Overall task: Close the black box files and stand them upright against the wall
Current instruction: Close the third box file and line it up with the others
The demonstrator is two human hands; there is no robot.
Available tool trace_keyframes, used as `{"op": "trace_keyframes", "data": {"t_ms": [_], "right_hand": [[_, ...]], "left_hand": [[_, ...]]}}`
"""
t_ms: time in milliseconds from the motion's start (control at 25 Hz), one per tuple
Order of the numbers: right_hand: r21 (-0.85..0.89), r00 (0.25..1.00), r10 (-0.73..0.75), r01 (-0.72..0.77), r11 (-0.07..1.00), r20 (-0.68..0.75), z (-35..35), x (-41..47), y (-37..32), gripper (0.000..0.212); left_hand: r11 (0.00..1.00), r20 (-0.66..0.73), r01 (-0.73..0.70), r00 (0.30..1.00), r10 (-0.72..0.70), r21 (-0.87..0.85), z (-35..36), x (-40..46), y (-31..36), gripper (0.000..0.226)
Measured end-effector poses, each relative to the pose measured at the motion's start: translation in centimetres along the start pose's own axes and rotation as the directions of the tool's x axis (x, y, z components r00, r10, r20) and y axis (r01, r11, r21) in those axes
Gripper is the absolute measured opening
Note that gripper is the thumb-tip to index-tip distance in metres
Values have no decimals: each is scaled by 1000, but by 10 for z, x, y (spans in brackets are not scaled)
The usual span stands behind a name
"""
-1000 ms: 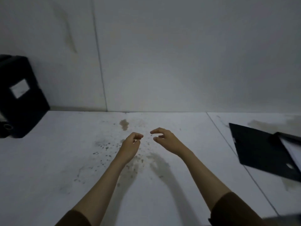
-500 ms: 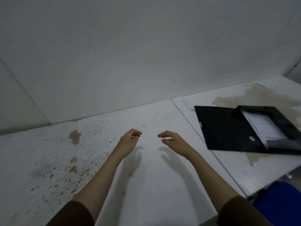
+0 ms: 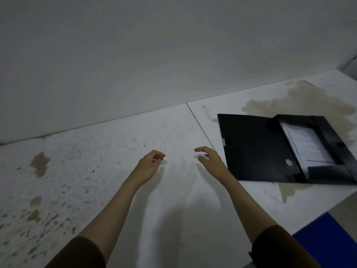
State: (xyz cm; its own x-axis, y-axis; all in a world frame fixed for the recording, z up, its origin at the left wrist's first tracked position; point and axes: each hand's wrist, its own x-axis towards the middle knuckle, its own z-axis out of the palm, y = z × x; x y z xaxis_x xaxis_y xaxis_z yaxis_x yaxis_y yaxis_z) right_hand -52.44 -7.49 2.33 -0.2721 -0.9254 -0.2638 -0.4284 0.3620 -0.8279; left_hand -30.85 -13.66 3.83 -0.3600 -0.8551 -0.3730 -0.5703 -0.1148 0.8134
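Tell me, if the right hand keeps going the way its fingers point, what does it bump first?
Probably the wall. The right hand points up-left, away from the open box file; only bare table lies ahead. Depth is unclear.

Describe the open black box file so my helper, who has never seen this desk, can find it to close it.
Start at the white stained tabletop below the pale wall, then look to its right section, past the seam and over a large tan stain. The open black box file lies flat there, just right of the right hand. It is the only black thing in view, lid spread leftward, white papers showing inside.
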Motion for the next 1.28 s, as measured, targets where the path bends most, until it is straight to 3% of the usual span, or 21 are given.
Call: {"op": "trace_keyframes", "data": {"t_ms": [240,440,600,720,840,960,1120,1280], "right_hand": [[-3,999,15,-15,1000,-32,-56,10,34,29],[-102,1000,-19,19,995,0,-126,8,75,29],[-391,988,-30,-32,920,-154,-187,4,125,33],[-563,968,100,-217,797,-231,-221,-6,158,40],[-525,944,202,-315,791,-262,-233,-14,183,45],[-551,954,124,-260,793,-273,-228,-20,197,49],[-570,957,101,-244,785,-271,-222,-22,198,53],[-582,964,110,-234,779,-240,-224,-23,200,60]], "left_hand": [[998,-34,55,998,-56,-34,44,13,19,28],[995,-30,62,997,-65,-83,112,25,54,30],[996,17,43,999,-42,-76,168,42,81,32],[997,38,44,998,-42,-61,206,52,96,36],[999,62,46,997,-46,-1,237,55,102,42],[993,56,36,998,-43,108,254,54,103,45],[990,71,73,994,-82,124,263,54,107,47],[987,-11,160,987,-161,-21,257,62,116,43]]}}
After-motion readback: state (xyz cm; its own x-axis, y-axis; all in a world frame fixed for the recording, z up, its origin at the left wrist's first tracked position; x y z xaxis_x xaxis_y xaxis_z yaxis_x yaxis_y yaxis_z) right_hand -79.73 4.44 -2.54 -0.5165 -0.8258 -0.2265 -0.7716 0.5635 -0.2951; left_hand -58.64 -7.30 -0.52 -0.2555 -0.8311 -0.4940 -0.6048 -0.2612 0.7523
